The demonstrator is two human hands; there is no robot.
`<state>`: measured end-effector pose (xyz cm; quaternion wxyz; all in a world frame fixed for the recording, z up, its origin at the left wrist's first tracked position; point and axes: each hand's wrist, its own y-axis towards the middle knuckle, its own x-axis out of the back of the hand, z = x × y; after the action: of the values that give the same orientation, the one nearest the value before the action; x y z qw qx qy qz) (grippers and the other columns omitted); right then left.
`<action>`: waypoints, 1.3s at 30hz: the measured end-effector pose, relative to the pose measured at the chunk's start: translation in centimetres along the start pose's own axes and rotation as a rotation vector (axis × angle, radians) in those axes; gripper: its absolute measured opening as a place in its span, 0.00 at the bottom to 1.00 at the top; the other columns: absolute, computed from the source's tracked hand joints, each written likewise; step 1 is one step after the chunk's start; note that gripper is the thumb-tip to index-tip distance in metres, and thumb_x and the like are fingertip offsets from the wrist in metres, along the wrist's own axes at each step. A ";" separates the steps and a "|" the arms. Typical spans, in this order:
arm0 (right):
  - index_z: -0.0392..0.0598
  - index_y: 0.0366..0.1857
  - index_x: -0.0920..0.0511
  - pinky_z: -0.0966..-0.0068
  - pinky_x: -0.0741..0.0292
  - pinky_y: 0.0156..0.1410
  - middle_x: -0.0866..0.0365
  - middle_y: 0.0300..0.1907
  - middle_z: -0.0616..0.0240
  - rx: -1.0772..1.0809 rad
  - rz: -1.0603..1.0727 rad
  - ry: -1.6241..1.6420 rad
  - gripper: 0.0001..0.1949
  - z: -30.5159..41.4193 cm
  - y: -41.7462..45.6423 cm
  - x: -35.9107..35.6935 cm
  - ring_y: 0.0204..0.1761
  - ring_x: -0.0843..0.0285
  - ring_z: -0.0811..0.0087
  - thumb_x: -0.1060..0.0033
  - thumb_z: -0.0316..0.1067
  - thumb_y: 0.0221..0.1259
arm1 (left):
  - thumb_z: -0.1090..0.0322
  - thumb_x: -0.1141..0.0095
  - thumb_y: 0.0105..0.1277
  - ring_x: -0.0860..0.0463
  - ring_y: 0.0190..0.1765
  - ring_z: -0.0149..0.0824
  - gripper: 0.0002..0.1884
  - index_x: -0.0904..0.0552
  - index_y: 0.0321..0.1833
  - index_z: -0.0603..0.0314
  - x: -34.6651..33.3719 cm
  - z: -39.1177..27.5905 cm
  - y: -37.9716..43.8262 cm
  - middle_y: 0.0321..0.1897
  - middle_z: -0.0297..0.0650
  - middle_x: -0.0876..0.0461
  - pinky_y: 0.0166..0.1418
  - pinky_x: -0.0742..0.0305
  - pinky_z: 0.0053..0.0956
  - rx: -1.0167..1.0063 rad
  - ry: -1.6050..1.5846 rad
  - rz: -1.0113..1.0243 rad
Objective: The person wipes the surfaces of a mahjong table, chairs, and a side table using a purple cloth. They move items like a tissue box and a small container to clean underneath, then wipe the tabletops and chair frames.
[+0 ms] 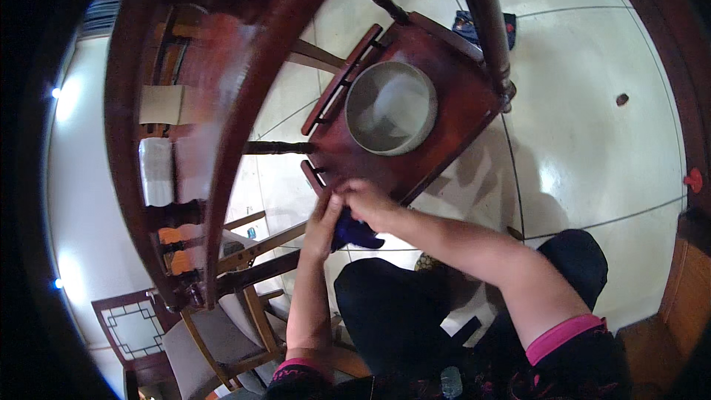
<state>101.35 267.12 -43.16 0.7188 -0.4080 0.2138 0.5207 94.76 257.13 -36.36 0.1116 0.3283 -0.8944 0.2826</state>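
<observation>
My left hand point(325, 219) and my right hand point(367, 204) come together at the near left corner of a dark red wooden shelf point(383, 175), low on a cart-like piece of furniture. A dark purple cloth point(358, 235) hangs below my fingers and appears held between both hands; the fingertips are partly hidden and slightly blurred. Beyond my hands, a round grey basin point(391, 144) stands on the shelf, with something whitish inside that cannot be made out.
Turned wooden posts point(489, 28) and a curved upper rail point(250, 94) frame the shelf. Upholstered chairs point(214, 333) stand at lower left. A dark cloth item point(510, 30) and a small brown object point(622, 100) lie on the tiled floor point(583, 166).
</observation>
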 end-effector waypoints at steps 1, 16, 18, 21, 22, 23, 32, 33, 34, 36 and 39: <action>0.47 0.41 0.26 0.70 0.24 0.43 0.26 0.36 0.67 -0.008 0.012 0.271 0.07 0.8 0.7 0.8 0.38 0.26 0.70 0.47 0.31 0.60 | 0.54 0.41 0.65 0.30 0.62 0.36 0.34 0.37 0.70 0.61 -1.0 -0.7 0.1 0.62 0.43 0.30 0.67 0.36 0.30 -0.056 -0.186 0.009; 0.44 0.36 0.20 0.59 0.44 0.70 0.37 0.67 0.52 0.817 -0.192 -2.096 0.10 7.1 -7.6 14.9 0.52 0.27 0.61 0.51 0.35 0.58 | 0.74 0.46 0.55 0.31 0.62 0.54 0.22 0.25 0.57 0.58 -7.5 -7.6 25.3 0.57 0.54 0.28 0.66 0.35 0.42 -1.104 0.766 -0.529; 0.44 0.34 0.20 0.59 0.43 0.69 0.36 0.67 0.52 0.810 -0.121 -2.090 0.10 7.4 -6.9 14.4 0.51 0.27 0.61 0.51 0.36 0.58 | 0.70 0.44 0.60 0.34 0.66 0.54 0.21 0.25 0.58 0.58 -6.7 -8.6 28.8 0.64 0.55 0.34 0.69 0.38 0.43 -1.141 1.048 -0.360; 0.42 0.36 0.20 0.62 0.40 0.68 0.36 0.66 0.49 0.915 -0.093 -1.943 0.09 7.4 -6.5 14.4 0.49 0.26 0.62 0.49 0.33 0.56 | 0.63 0.51 0.66 0.31 0.64 0.54 0.21 0.28 0.63 0.53 -2.3 -6.9 32.0 0.62 0.50 0.29 0.66 0.34 0.41 -0.867 1.120 -0.103; 0.42 0.37 0.20 0.63 0.39 0.67 0.36 0.66 0.49 0.918 -0.109 -1.900 0.10 7.3 -6.5 15.6 0.48 0.26 0.62 0.48 0.32 0.56 | 0.62 0.53 0.67 0.29 0.62 0.54 0.22 0.29 0.64 0.52 -2.6 -7.1 30.8 0.60 0.49 0.27 0.64 0.33 0.41 -0.742 1.001 0.012; 0.41 0.38 0.20 0.64 0.37 0.66 0.33 0.63 0.50 0.974 -0.132 -1.832 0.11 7.4 -6.5 16.4 0.46 0.25 0.62 0.46 0.31 0.53 | 0.63 0.54 0.67 0.28 0.60 0.54 0.22 0.30 0.65 0.52 -2.0 -6.8 29.6 0.58 0.49 0.26 0.63 0.32 0.41 -0.723 1.023 -0.015; 0.41 0.39 0.23 0.61 0.37 0.66 0.24 0.48 0.56 1.037 -0.173 -1.708 0.11 6.8 -5.6 16.0 0.50 0.26 0.61 0.48 0.31 0.52 | 0.62 0.51 0.66 0.23 0.56 0.50 0.19 0.25 0.59 0.57 10.9 8.2 24.2 0.55 0.49 0.23 0.58 0.29 0.40 -0.282 0.985 -0.629; 0.41 0.39 0.23 0.62 0.37 0.66 0.24 0.47 0.56 1.055 -0.171 -1.707 0.11 6.3 -5.6 16.3 0.50 0.26 0.61 0.48 0.31 0.52 | 0.60 0.49 0.63 0.21 0.53 0.49 0.17 0.20 0.51 0.59 9.3 6.2 24.9 0.48 0.48 0.19 0.56 0.28 0.40 -0.077 0.847 -0.688; 0.41 0.39 0.23 0.62 0.37 0.65 0.24 0.46 0.57 1.093 -0.158 -1.683 0.11 6.1 -5.4 15.8 0.50 0.26 0.61 0.48 0.31 0.52 | 0.59 0.47 0.61 0.19 0.50 0.49 0.16 0.17 0.46 0.59 10.4 6.0 25.7 0.43 0.48 0.16 0.55 0.27 0.40 0.015 0.740 -0.843; 0.41 0.39 0.24 0.62 0.37 0.65 0.24 0.45 0.57 1.115 -0.169 -1.688 0.11 6.2 -5.4 16.3 0.49 0.26 0.61 0.48 0.31 0.51 | 0.60 0.43 0.55 0.18 0.45 0.49 0.15 0.16 0.43 0.59 6.7 2.5 26.8 0.40 0.47 0.16 0.52 0.25 0.41 -0.013 0.404 -0.840; 0.42 0.38 0.24 0.62 0.37 0.64 0.24 0.44 0.58 1.121 -0.200 -1.687 0.11 6.6 -5.7 16.5 0.49 0.27 0.60 0.47 0.31 0.51 | 0.67 0.41 0.54 0.20 0.46 0.47 0.13 0.16 0.42 0.58 -2.5 -2.8 25.9 0.39 0.45 0.17 0.54 0.27 0.38 -0.498 0.739 -0.895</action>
<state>111.88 281.23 -49.41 0.7631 0.4718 -0.1847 0.4013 79.84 276.28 -46.24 0.5938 0.5156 -0.6116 0.0866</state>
